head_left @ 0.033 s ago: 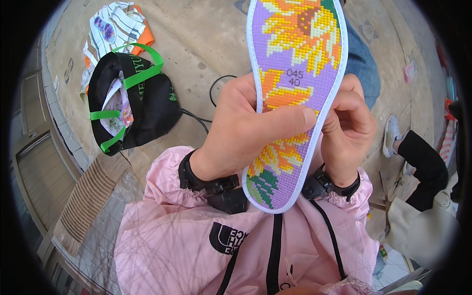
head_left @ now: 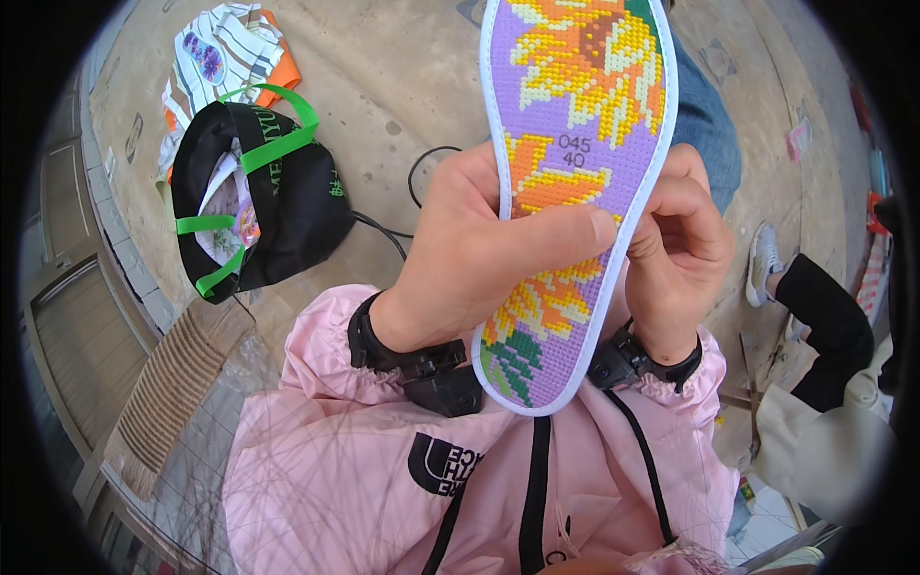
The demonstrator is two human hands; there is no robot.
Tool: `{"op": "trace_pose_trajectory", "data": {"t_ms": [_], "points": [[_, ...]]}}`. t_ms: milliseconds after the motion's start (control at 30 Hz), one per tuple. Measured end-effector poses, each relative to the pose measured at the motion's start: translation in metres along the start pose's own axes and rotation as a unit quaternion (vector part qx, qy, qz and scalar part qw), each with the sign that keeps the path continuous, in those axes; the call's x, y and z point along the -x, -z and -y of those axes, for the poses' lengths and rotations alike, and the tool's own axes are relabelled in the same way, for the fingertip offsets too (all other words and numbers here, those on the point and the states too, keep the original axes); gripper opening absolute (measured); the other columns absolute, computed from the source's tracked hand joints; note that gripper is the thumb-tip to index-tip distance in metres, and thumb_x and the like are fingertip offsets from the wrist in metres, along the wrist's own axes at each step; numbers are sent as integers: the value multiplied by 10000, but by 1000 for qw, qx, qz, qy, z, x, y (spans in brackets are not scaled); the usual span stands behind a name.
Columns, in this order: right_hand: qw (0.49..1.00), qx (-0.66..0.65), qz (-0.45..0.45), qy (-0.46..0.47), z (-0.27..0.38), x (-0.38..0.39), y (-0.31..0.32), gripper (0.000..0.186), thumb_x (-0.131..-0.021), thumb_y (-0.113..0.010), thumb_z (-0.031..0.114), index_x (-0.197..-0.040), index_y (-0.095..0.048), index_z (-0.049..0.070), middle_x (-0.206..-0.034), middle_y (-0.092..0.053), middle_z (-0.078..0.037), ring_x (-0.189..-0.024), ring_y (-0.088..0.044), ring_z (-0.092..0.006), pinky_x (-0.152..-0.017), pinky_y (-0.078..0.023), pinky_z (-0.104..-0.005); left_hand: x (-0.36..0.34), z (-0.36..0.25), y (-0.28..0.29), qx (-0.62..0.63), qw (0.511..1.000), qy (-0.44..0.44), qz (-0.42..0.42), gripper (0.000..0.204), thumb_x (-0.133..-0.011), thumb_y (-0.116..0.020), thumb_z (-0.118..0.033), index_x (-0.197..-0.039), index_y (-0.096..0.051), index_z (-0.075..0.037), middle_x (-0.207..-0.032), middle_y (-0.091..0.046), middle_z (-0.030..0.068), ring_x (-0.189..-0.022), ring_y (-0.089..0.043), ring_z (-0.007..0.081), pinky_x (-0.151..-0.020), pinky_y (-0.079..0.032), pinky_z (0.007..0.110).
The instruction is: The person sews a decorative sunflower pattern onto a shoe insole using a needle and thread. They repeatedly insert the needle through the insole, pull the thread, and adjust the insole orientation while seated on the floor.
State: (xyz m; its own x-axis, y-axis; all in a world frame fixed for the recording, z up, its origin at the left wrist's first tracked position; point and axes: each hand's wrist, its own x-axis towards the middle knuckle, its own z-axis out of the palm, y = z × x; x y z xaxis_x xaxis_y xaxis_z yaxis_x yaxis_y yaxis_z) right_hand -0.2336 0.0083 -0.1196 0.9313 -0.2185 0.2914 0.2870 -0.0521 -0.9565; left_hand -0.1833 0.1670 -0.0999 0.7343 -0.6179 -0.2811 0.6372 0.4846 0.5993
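An embroidered shoe insole (head_left: 565, 125) is held up in front of me, purple with yellow and orange flowers, green leaves and a pale edging. My left hand (head_left: 479, 244) grips it from the left, thumb lying across its stitched face and fingers hidden behind. At its right edge, my right hand (head_left: 682, 240) is closed, thumb and fingers curled into a pinch against the rim. Whatever that pinch holds, if anything, is too small or hidden to make out. Black straps with small devices circle both wrists, below which are pink jacket sleeves.
On the ground to the left stands an open black bag (head_left: 302, 206) with green handles and cloth inside. Behind it lies a striped bag (head_left: 235, 48) with orange. Black cable (head_left: 379, 228) runs beside it. At the right is another person's black-clad leg (head_left: 829, 321) and pale shoe (head_left: 764, 264).
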Motion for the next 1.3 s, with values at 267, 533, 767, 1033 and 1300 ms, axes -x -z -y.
{"op": "trace_pose_trajectory", "data": {"t_ms": [267,533,767,1033,1300], "points": [[1000,-13,-1,10,-4,0,-1,66,-827,-704,-14,-864,-648,-14,-864,-550,-50,-762,-513,-116,-682,-413,-219,-1,0,2,14,1000,14,10,310,-798,-721,-22,-1092,-629,11,-1015,-673,38,-876,-626,96,-786,-505,264],[1000,-13,9,12,-1,-2,-1,61,-825,-704,-16,-857,-653,-8,-854,-555,-49,-756,-513,-123,-675,-413,-226,-2,2,2,12,1000,2,17,313,-798,-716,-20,-1096,-626,10,-1021,-673,38,-888,-623,94,-794,-501,264],[999,15,7,43,-4,-1,0,71,-812,-708,-10,-838,-642,-9,-811,-565,-52,-741,-517,-136,-666,-410,-235,-3,0,2,8,999,30,16,310,-794,-699,-9,-1093,-622,16,-1016,-672,47,-879,-626,100,-787,-500,262],[999,2,-2,39,-6,1,-2,54,-830,-698,3,-843,-647,-11,-824,-568,-52,-763,-531,-133,-681,-418,-228,-3,-5,-3,3,998,59,0,322,-771,-686,-41,-1078,-620,28,-972,-670,63,-816,-622,114,-735,-488,254],[998,-56,8,0,-3,2,-3,81,-845,-708,42,-860,-648,-9,-875,-556,-44,-778,-524,-117,-700,-416,-217,-1,0,-9,9,1000,24,-14,328,-740,-672,-83,-1043,-628,33,-897,-665,78,-725,-598,128,-655,-453,242]]}}
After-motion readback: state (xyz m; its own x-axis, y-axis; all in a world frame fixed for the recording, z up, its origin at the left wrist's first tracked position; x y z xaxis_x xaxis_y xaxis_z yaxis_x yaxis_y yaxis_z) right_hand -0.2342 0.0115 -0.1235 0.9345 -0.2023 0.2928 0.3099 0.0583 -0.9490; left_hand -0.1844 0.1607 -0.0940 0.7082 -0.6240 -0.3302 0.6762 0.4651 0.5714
